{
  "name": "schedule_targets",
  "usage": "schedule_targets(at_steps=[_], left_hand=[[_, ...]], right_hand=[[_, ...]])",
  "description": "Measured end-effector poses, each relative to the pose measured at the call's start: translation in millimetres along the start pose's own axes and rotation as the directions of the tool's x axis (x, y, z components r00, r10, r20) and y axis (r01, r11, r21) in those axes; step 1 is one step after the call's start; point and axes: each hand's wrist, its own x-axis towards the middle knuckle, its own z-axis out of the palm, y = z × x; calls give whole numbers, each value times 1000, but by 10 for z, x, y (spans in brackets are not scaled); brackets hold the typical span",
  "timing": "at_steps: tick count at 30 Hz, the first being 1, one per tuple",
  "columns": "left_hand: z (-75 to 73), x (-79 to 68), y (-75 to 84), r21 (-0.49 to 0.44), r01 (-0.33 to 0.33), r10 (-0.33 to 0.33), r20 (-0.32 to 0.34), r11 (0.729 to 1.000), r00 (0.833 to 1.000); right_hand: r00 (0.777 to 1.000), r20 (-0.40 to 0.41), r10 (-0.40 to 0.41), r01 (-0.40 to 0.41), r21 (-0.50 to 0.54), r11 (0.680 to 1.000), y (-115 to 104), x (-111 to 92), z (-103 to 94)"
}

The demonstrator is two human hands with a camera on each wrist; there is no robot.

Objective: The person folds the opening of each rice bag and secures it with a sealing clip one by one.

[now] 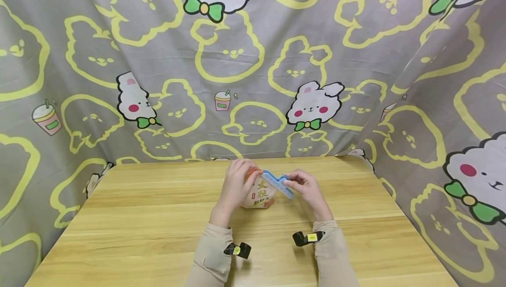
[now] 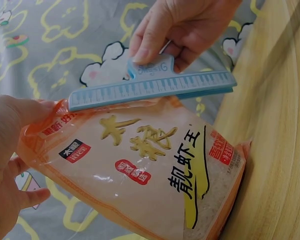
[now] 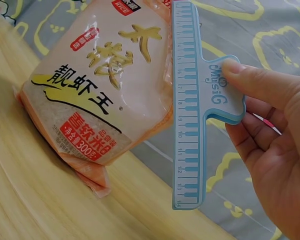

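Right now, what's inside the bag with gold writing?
Whitish grains show through the clear lower part of the bag. The printed front hides the rest, so what lies behind it can't be seen.

wood-grain table | grey cloth behind it | yellow animal outlines | white rabbits

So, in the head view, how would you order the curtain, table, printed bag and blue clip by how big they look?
Largest to smallest:
1. Curtain
2. Table
3. Printed bag, partly hidden by the left hand
4. Blue clip, partly covered by the right hand
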Motion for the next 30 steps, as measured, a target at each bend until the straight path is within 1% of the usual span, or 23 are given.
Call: schedule_targets(at_steps=[6,11,16,23,30], left_hand=[[6,3,-2,0,-20,20,-17,1000,1000],[4,0,0,1,-18,18,-16,1000,1000],[-6,-1,5,9,-13,13,-12,1000,1000],[-13,5,4,8,-18,18,-16,1000,1000],[-10,2,-17,16,-16,16,-12,1000,1000]], right_hand=[[1000,-1,-7,7,12,1000,-12,-3,13],[1000,-3,-14,14,-4,1000,-12,6,20],[1000,8,-9,10,-58,998,-32,9,13],[1000,21,17,-15,-118,993,-82,13,-5],[999,28,-19,25,-234,972,-141,18,-14]])
